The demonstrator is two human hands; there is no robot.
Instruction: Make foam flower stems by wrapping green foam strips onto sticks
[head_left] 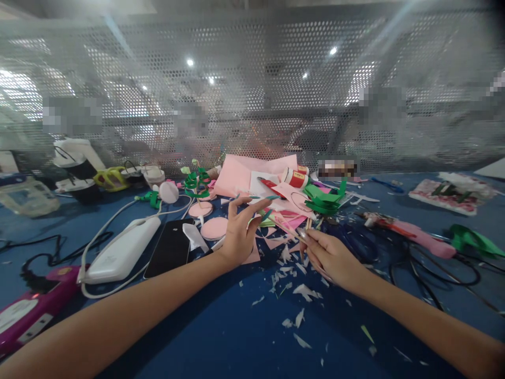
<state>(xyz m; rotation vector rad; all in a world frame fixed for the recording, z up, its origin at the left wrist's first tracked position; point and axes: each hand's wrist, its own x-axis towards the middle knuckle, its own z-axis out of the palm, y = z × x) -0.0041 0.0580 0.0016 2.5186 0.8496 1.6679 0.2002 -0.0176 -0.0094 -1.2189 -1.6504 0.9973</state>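
Observation:
My right hand (330, 256) is closed, with its thumb and fingers pinched around thin wooden sticks (289, 227). One stick points up and left toward my left hand. My left hand (241, 231) is raised beside it with fingers stretched out and spread, and nothing visible is held in it. Behind both hands lies a pile of cut pink paper (236, 176), with a red cutter (271, 185) on top and a coil of green ribbon (325, 199) to its right. Pink discs (214, 228) lie left of my left hand. White paper scraps (305, 291) are scattered below my right hand.
Dark blue-handled scissors (355, 241) and a pink glue gun (422, 237) with black cable lie at right. On the left are a black phone (169, 250), a white power bank (124, 250) and a magenta power strip (43, 302). A perforated metal panel (252, 95) stands behind.

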